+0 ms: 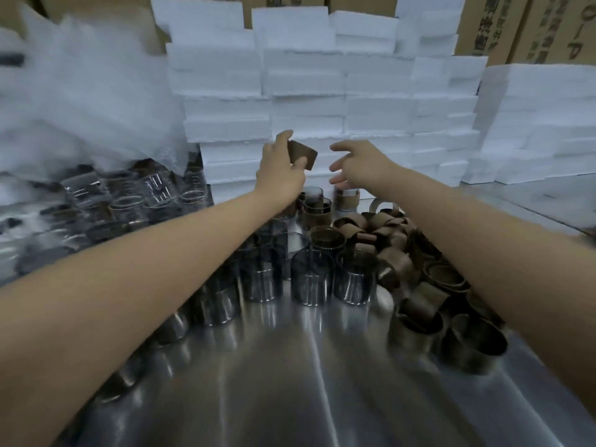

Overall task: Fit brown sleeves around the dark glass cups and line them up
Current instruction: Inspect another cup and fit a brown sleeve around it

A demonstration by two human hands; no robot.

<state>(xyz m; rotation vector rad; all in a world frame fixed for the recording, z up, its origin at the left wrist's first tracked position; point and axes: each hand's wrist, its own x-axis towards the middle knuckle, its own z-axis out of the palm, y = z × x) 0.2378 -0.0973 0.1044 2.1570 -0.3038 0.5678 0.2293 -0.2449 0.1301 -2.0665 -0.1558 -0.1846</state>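
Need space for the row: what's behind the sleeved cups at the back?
Stacked white foam blocks rise just behind the sleeved cups, with cardboard boxes beyond. The left hand, holding a brown sleeve, covers part of the stack's foot.

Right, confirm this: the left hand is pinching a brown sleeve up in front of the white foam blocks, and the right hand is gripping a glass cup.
One thing is off. The head view shows the right hand holding nothing, fingers spread open beside the brown sleeve. The left hand does pinch that sleeve up in front of the white foam blocks.
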